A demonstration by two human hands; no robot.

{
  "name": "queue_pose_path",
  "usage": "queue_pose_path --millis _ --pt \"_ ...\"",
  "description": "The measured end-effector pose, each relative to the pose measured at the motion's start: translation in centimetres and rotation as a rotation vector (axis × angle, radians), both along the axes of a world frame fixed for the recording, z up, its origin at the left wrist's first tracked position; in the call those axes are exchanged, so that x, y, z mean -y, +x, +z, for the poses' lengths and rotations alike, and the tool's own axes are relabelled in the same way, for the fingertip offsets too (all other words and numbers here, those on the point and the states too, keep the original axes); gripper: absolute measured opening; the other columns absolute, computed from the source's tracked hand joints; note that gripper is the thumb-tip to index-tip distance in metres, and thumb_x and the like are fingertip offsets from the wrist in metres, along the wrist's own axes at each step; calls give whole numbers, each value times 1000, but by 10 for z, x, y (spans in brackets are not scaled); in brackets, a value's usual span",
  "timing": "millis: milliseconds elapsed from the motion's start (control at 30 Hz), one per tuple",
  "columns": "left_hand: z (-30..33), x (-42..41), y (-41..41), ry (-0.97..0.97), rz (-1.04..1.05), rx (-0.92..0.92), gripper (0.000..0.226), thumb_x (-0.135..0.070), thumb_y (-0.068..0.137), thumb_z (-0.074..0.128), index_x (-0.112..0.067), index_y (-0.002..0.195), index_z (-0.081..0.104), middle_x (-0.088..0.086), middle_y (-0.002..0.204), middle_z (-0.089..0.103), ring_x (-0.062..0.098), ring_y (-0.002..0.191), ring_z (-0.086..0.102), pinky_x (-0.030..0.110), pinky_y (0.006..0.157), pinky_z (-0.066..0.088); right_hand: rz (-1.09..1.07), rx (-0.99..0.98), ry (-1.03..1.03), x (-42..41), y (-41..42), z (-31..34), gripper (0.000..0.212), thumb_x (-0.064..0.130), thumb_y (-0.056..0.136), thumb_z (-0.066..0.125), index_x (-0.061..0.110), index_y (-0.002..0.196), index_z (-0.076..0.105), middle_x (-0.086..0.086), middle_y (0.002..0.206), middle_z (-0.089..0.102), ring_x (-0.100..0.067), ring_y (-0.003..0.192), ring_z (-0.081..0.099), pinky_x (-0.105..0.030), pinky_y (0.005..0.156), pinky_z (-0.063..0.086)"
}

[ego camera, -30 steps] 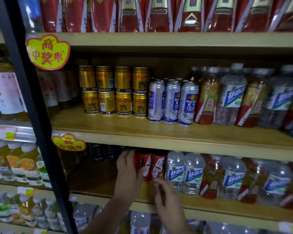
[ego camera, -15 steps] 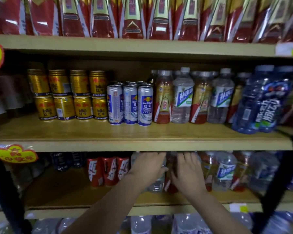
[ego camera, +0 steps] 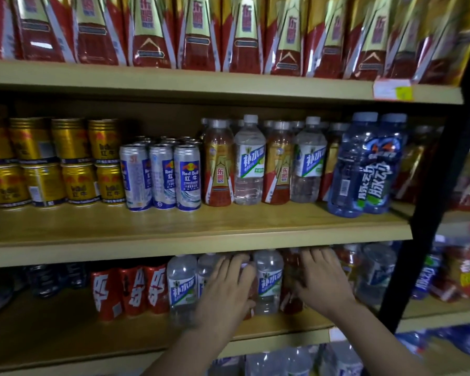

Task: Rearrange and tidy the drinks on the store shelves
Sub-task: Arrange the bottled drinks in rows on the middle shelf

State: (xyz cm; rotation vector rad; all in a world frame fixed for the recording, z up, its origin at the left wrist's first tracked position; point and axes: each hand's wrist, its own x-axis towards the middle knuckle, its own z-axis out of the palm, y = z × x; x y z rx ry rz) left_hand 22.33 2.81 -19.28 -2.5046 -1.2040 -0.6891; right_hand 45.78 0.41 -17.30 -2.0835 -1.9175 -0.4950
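Wooden shelves (ego camera: 174,234), seemingly dim light.

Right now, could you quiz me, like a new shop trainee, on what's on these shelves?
1. True or false: the gold cans are stacked two high.
2. How many silver-blue cans stand in the front row?
3. Which stands between the two hands, left hand and right hand? A red can, B clear bottle, C blue bottle.

Key: 1 true; 2 three; 3 B.
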Motion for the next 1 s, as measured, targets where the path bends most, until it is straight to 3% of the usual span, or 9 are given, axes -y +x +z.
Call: queue_pose_path --millis 67,133,300,433,500,667,767,900,1000 --pt "-13 1 0 -88 -11 35 90 -50 74 81 -25 137 21 4 156 28 28 140 38 38 119 26 19 -7 -44 -6 2 3 70 52 82 59 17 141 46 -5 133 54 -28 126 43 -36 111 29" --pt "-19 0 -1 -159 -9 88 90 -47 82 76 -30 142 12 -6 160 9 25 141 36 38 113 40 36 -35 -47 -11 0 6 66 46 80 64 17 137 48 -4 133 55 -27 127 44 -35 110 28" --pt "-15 -2 -2 -162 -39 145 88 -40 81 79 -33 141 16 -10 152 11 20 134 44 34 97 53 112 -155 78 3 2 -5 85 32 61 90 9 134 50 -11 124 59 -34 117 56 -40 99 45" --pt "-21 -1 -4 -157 -71 177 85 -39 81 80 -33 138 17 -11 149 12 20 130 49 31 92 55 275 -567 112 33 12 -35 90 30 66 91 45 130 30 19 125 49 3 110 53 -8 84 41" --pt "-24 1 -6 -171 -89 192 82 -42 84 76 -36 138 15 -12 150 8 17 128 50 28 90 55 270 -699 83 42 13 -43 91 38 68 90 62 127 24 33 123 52 18 108 52 -1 82 41" --pt "-26 10 -13 -146 -166 216 73 -46 91 68 -36 137 12 -13 149 7 11 134 42 26 92 54 302 -661 77 53 7 -42 72 61 68 81 57 127 41 32 121 61 9 113 57 -27 92 53" --pt "-23 21 -21 -162 -226 274 71 -51 91 65 -41 136 11 -20 147 4 5 134 37 20 94 47 347 -632 186 69 -1 -31 77 63 62 82 59 130 46 34 125 58 12 112 57 -22 87 54" --pt "13 49 -41 -184 -359 487 81 -55 79 72 -68 130 11 -41 144 8 -17 134 23 16 101 36 447 -601 332 86 -35 21 82 57 55 86 56 129 51 30 125 59 9 111 59 -11 87 48" --pt "63 70 -67 -114 -421 669 82 -53 72 79 -60 137 29 -31 148 27 -7 138 32 22 103 40 576 -661 373 87 -69 71 78 50 59 87 45 131 58 19 125 64 -4 114 64 -26 90 53"
